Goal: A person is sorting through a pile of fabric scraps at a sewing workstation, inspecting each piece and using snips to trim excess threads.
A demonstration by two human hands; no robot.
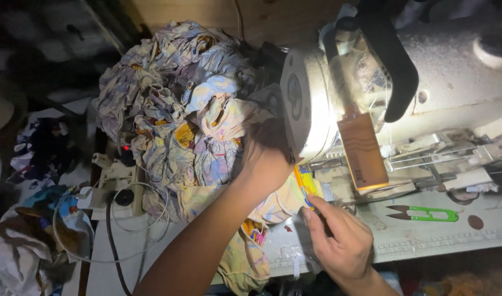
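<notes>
The right hand (341,241) pinches the edge of a pale printed cotton fabric piece with a yellow-orange patch (304,189), just under the white sewing machine's head (311,104). Just left of that pinch, the left hand (264,159) presses flat and open-fingered on the same cloth, which runs back into a crumpled heap of printed fabric (179,104). Green thread snips (426,214) lie to the right of the pinch, on the grey machine table (426,241).
</notes>
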